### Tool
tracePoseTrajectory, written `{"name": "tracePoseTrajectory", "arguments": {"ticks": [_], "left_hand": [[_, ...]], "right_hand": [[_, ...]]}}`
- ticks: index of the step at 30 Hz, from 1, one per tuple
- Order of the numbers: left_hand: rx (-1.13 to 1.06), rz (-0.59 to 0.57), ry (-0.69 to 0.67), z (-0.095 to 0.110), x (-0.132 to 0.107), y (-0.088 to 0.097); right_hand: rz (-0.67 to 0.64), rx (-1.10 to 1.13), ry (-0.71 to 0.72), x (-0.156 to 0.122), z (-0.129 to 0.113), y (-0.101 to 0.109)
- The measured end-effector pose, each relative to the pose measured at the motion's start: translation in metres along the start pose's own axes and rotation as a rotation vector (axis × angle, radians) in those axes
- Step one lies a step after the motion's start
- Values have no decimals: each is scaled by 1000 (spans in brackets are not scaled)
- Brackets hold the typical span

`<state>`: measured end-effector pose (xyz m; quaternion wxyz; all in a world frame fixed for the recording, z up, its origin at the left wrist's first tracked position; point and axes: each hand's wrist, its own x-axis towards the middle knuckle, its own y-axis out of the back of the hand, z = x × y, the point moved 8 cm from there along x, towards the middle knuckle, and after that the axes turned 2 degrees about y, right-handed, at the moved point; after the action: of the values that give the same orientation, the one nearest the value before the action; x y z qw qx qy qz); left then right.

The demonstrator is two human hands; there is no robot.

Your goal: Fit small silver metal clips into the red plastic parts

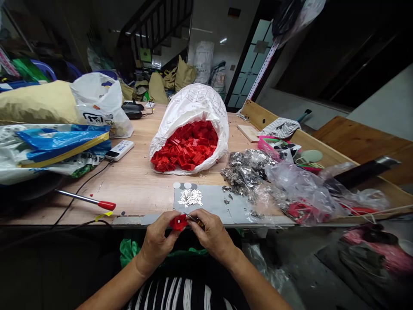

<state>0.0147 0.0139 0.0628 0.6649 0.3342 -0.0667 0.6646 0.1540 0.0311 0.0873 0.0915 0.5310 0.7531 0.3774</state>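
Note:
Just off the table's front edge, my left hand (pixel 158 237) is closed on a small red plastic part (pixel 178 222) with a pale square in its middle. My right hand (pixel 213 232) grips a slim tool with a dark handle (pixel 199 222), its thin metal tip touching or nearly touching the red part. Its exact kind is hidden by the fingers. Beyond the hands, a pile of small white pieces (pixel 191 197) lies on a grey sheet (pixel 213 206). Farther back, a white woven sack (pixel 196 97) lies on its side, its mouth full of red plastic parts (pixel 187 146).
Plastic bags of small metal pieces (pixel 245 170) crowd the right side, against a wooden rim (pixel 322 150). At left are a red-tipped metal lever (pixel 106 205), a white power strip (pixel 121 150) with a cable, and several bags (pixel 61 146). Green plastic (pixel 129 252) hangs below the edge.

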Motion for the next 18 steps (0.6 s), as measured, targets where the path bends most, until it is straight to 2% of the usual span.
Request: {"name": "tracePoseTrajectory", "arguments": {"ticks": [2,4,7,9,12,18], "left_hand": [[-107,19,141,-8,1,2],[-277,15,361,-20,0,0],[-696,-78,684,-30,-6,-17],[-987,-159,819,-27,-10,-30],[-1235,-210,918,-24,-14,-39],[-1381,-249,1039,-24,-27,-48]], "right_hand": [[-3,12,-8,-1,0,1],[6,44,-32,-1,0,4],[46,89,-51,0,-1,10],[67,106,-38,2,-3,13],[77,115,6,4,-6,14],[70,100,101,6,-9,10]]}}
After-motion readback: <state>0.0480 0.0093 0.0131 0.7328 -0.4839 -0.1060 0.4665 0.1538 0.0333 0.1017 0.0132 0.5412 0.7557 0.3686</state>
